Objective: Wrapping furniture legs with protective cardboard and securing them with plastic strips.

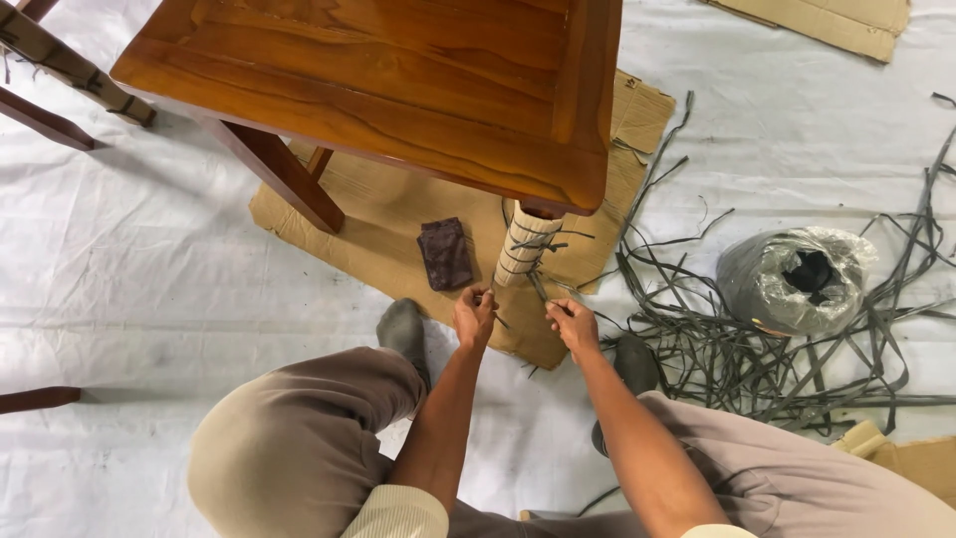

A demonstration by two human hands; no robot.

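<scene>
Head view: both hands (525, 319) at wrapped table leg (525, 244), pinching strips (538, 284).

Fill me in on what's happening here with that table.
A person sits on the white sheet in front of a wooden table. Both hands work at its near leg, which is wrapped in pale padding bound with grey strap. The left hand and right hand each pinch a strap end near the leg's foot. Loose grey straps and a plastic-wrapped roll lie to the right.
</scene>
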